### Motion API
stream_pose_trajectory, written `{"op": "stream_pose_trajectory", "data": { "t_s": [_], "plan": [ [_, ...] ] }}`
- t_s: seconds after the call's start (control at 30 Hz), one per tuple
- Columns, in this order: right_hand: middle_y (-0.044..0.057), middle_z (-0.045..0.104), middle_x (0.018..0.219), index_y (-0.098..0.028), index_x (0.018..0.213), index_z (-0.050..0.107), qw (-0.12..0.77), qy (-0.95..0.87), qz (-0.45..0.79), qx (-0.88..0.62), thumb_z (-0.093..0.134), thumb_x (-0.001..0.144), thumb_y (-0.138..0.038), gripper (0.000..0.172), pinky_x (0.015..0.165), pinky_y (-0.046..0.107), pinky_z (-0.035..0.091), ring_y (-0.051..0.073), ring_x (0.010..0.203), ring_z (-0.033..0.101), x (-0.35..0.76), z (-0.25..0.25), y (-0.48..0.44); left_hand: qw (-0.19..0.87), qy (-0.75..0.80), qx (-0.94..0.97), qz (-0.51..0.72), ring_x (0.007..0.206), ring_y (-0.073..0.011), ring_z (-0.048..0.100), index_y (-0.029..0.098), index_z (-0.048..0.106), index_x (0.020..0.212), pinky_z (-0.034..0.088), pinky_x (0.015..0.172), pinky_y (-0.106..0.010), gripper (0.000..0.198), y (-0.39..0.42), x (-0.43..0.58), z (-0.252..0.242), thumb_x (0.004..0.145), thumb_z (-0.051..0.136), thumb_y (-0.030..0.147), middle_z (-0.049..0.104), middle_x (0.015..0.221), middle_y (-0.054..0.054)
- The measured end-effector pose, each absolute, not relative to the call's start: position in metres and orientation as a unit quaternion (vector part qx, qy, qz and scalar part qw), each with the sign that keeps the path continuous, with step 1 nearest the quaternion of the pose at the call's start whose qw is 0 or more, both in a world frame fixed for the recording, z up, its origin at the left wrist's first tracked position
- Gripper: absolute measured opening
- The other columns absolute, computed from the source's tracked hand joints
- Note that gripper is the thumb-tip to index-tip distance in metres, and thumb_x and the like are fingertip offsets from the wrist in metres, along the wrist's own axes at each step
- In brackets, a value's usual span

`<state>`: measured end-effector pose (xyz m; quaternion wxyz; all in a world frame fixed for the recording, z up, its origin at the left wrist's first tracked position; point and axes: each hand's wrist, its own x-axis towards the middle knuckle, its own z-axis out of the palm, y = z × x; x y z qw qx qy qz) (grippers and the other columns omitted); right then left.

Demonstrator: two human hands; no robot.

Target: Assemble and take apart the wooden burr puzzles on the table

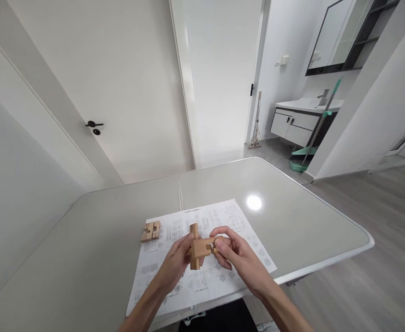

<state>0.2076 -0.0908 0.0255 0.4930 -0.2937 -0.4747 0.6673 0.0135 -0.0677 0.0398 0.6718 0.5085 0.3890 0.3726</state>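
Note:
Between my hands, above a printed sheet, are joined wooden puzzle pieces (pixel 199 249): an upright bar with a notched piece lying across it. My left hand (pixel 176 258) is closed on the upright bar's side, thumb on top near the crossing. The fingers of my right hand (pixel 239 251) pinch the right end of the notched piece. A small gap shows in the wood beside my right thumb. More notched wooden blocks (pixel 151 231) sit together at the sheet's upper left edge. My hands hide some of the fingers' undersides and part of the wood.
The large paper sheet (pixel 154 286) with printed diagrams lies on a pale glossy table (pixel 299 221) with a seam and rounded corners. Beyond the table stand white doors (pixel 219 83). A mop (pixel 258 120), a green dustpan (pixel 301 165) and a sink cabinet (pixel 295 122) are at the back right.

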Motion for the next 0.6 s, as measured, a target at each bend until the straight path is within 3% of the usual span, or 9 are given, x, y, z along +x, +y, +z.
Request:
{"op": "stream_pose_trajectory", "data": {
  "t_s": [0.3,0.6],
  "plan": [
    [-0.009,0.04,0.061,-0.022,0.107,0.056,0.478,-0.475,0.68,-0.289,0.059,0.1,-0.056,0.034,0.058,0.028,0.023,0.009,0.054,0.026,0.196,0.032,-0.097,0.627,0.41,0.552,0.365,0.068,-0.0154,0.047,0.017,0.06,0.077,0.041,0.07,-0.029,0.048,-0.069,0.003,0.047,0.094,0.06,0.062,0.056,0.073,-0.001],
    [-0.008,0.046,0.063,-0.024,0.112,0.053,0.464,-0.457,0.713,-0.26,0.057,0.1,-0.06,0.038,0.06,0.028,0.027,0.011,0.054,0.029,0.193,0.029,-0.098,0.66,0.399,0.516,0.374,0.068,-0.0154,0.05,0.018,0.062,0.085,0.045,0.071,-0.03,0.045,-0.073,0.001,0.045,0.092,0.063,0.063,0.053,0.075,0.001]
  ]
}}
